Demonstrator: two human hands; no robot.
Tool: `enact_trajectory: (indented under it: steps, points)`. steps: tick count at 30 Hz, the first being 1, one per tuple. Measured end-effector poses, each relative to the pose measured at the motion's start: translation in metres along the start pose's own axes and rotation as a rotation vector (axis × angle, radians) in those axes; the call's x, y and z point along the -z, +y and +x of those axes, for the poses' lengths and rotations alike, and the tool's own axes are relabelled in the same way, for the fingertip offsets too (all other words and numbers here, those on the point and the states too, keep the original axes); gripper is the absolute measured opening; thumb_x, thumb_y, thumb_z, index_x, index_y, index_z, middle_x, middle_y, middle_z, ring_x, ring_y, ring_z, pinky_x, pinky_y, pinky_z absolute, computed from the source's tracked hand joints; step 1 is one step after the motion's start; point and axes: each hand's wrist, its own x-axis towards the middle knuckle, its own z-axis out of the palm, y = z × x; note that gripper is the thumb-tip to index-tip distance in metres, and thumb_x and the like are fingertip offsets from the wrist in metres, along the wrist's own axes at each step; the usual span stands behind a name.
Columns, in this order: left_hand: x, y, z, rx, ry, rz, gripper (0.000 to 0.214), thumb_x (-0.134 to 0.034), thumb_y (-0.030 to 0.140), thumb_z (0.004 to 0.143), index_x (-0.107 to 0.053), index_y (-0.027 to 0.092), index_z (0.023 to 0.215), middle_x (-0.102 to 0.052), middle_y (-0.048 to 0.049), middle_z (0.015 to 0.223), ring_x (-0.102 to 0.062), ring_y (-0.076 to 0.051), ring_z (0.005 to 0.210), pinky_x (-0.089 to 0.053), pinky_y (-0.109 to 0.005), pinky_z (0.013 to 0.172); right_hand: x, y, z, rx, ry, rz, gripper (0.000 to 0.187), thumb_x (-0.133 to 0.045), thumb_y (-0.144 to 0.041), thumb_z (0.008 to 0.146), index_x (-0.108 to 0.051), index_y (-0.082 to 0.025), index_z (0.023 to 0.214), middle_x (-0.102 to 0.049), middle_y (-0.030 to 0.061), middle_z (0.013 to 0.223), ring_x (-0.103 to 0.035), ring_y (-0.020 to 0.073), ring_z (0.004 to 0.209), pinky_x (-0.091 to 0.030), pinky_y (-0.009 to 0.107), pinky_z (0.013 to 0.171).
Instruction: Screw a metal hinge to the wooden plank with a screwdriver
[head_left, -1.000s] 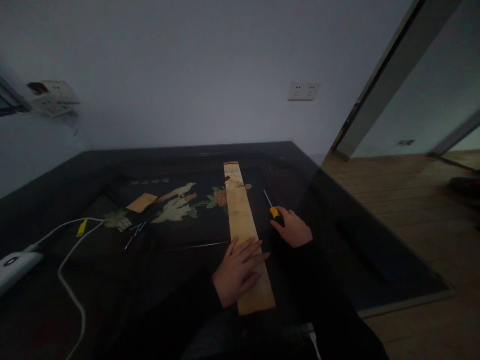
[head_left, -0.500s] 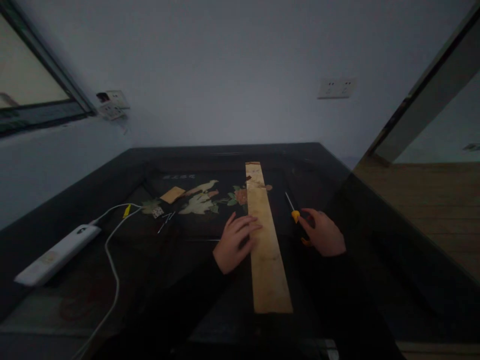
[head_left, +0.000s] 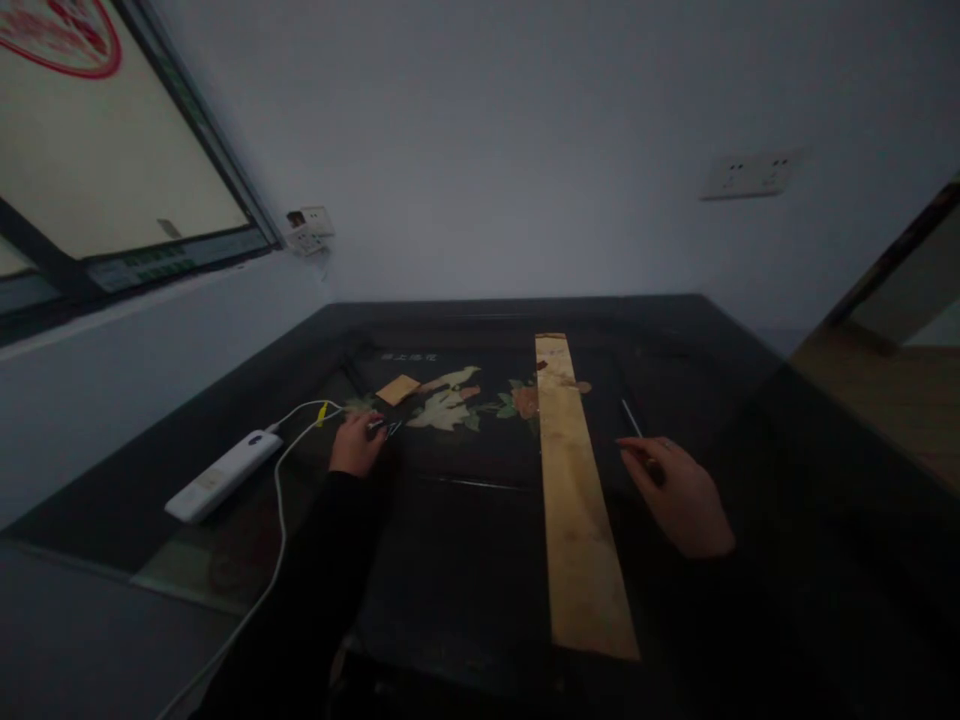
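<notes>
A long pale wooden strip (head_left: 577,500) lies lengthwise on a dark table (head_left: 465,570) with a flower and bird picture under its glass. My right hand (head_left: 679,495) rests to the right of the strip, closed round the handle of a screwdriver (head_left: 632,424) whose metal shaft points away from me. My left hand (head_left: 358,443) has reached far left, fingers curled over several small metal pins (head_left: 382,426) beside a small card. Whether it holds a pin is too dark to tell.
A white power strip (head_left: 217,478) with a white cable (head_left: 277,540) lies at the table's left side, a yellow tag on the cable. A tan card (head_left: 398,389) lies near the pins. A window is at upper left, wall sockets behind, wooden floor at right.
My left hand left the wooden strip and moved left to the pins. The view swung left. My right hand keeps the screwdriver, its yellow handle now covered.
</notes>
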Motion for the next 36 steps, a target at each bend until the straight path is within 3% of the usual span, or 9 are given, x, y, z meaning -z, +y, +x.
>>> enact_trajectory:
  steps: [3, 8, 24, 29, 36]
  points:
    - [-0.007, -0.008, -0.001, 0.033, -0.049, 0.077, 0.029, -0.055, 0.032, 0.082, -0.062, 0.017, 0.106, -0.064, -0.0108, 0.106, -0.060, -0.024, 0.101, -0.046, -0.034, 0.091, -0.006, -0.004, -0.002, 0.040, -0.032, 0.024, 0.028, -0.044, -0.033, 0.086, -0.065, -0.019, 0.098, -0.066, 0.0073, 0.094, -0.062, 0.0219, 0.090, -0.048, 0.035, 0.080]
    - [-0.011, 0.001, -0.004, 0.063, -0.101, 0.179, 0.036, -0.054, 0.033, 0.084, -0.060, 0.014, 0.113, -0.059, -0.0160, 0.114, -0.058, -0.027, 0.106, -0.045, -0.036, 0.093, -0.011, -0.005, -0.003, 0.043, -0.077, 0.035, 0.026, -0.044, -0.032, 0.086, -0.065, -0.020, 0.096, -0.066, 0.0064, 0.089, -0.063, 0.0195, 0.081, -0.048, 0.033, 0.074]
    - [-0.004, 0.039, -0.001, 0.039, -0.192, 0.254, 0.016, -0.050, 0.025, 0.086, -0.062, 0.021, 0.095, -0.062, -0.0079, 0.097, -0.062, -0.022, 0.089, -0.048, -0.030, 0.073, -0.022, -0.017, -0.011, 0.086, -0.214, 0.110, 0.021, -0.046, -0.027, 0.088, -0.064, -0.019, 0.097, -0.066, 0.0050, 0.091, -0.063, 0.0179, 0.084, -0.048, 0.032, 0.078]
    - [-0.009, 0.055, -0.012, -0.061, -0.242, 0.189, 0.012, -0.054, 0.022, 0.084, -0.063, 0.020, 0.092, -0.062, -0.0073, 0.095, -0.061, -0.021, 0.086, -0.047, -0.028, 0.071, -0.028, -0.027, -0.016, 0.115, -0.293, 0.129, 0.022, -0.045, -0.025, 0.090, -0.064, -0.018, 0.098, -0.065, 0.0058, 0.095, -0.061, 0.0183, 0.091, -0.047, 0.032, 0.084]
    - [-0.023, 0.112, -0.053, -0.351, -0.306, -0.080, 0.008, -0.056, 0.016, 0.083, -0.062, 0.020, 0.088, -0.060, -0.0039, 0.091, -0.060, -0.017, 0.083, -0.046, -0.026, 0.070, -0.033, -0.034, -0.020, 0.178, -0.304, 0.117, 0.020, -0.047, -0.022, 0.090, -0.065, -0.017, 0.095, -0.065, 0.0063, 0.095, -0.059, 0.0191, 0.093, -0.047, 0.033, 0.085]
